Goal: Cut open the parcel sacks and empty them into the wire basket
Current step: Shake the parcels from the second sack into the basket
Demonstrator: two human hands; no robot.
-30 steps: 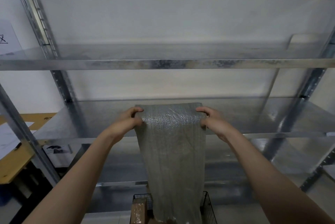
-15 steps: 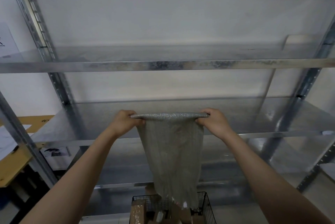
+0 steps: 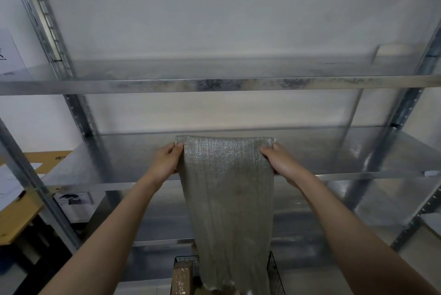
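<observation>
Over one basket (image 3: 274, 273) hangs one sack (image 3: 226, 199) (left hand (image 3: 167, 163), right hand (image 3: 281, 166) gripping).

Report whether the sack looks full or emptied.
Apparently emptied: the sack hangs flat, limp from left hand and right hand above wire basket; inside hidden.
</observation>
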